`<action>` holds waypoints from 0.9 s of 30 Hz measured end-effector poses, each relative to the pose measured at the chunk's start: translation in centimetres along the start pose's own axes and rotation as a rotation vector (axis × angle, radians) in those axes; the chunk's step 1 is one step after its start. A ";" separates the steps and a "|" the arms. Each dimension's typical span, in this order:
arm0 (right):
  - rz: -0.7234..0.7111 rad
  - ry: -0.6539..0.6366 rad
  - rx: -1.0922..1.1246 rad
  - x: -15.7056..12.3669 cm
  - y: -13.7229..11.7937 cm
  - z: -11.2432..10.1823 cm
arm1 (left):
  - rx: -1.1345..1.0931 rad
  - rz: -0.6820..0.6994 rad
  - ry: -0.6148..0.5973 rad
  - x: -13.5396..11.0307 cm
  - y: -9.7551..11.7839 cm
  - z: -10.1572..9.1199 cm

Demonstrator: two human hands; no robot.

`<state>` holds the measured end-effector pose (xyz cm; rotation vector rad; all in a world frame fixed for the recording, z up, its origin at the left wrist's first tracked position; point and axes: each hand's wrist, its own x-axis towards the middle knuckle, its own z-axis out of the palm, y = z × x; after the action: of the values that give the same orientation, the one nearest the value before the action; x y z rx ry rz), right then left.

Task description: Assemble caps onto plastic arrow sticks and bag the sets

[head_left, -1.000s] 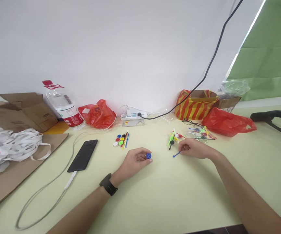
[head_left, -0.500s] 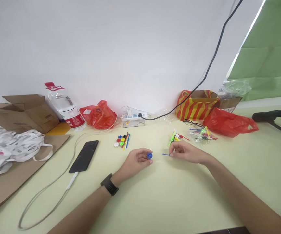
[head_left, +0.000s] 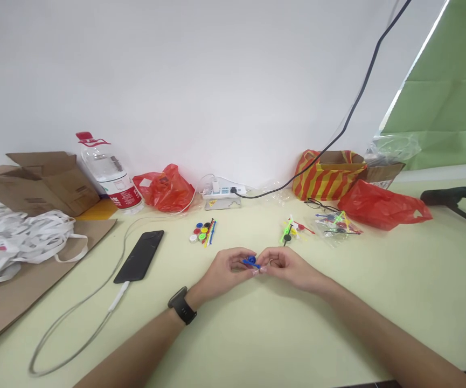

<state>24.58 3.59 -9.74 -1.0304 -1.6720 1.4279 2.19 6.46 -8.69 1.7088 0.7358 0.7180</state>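
Between thumb and fingers, my left hand (head_left: 228,271) grips a small round blue disc (head_left: 252,259). My right hand (head_left: 287,268) pinches a thin blue arrow (head_left: 250,264) by one end. The arrow lies across the front of the disc; whether the two are joined I cannot tell. Beyond my left hand lie several coloured discs (head_left: 202,237) in a group, with coloured arrows (head_left: 210,233) side by side along their right. Past my right hand is a small pile of coloured arrows with discs on them (head_left: 287,237).
A black phone (head_left: 139,256) on a white cable lies left. Behind stand a water bottle (head_left: 122,189), a red bag (head_left: 166,188) and a power strip (head_left: 224,191). Right are a clear packet of arrows (head_left: 335,223), glasses (head_left: 317,204), another red bag (head_left: 382,207) and a striped bag (head_left: 325,178).
My right hand has moved left with the blue arrow, bringing it against the blue disc. My left hand still grips the disc in nearly the same place.
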 end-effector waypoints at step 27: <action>-0.066 -0.008 0.059 -0.1 0.0 0.2 | -0.056 -0.054 0.035 0.2 -0.4 -0.4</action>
<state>24.44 3.46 -9.74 -0.9296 -1.6446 1.4314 1.99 6.90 -8.93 1.6229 0.7765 0.7266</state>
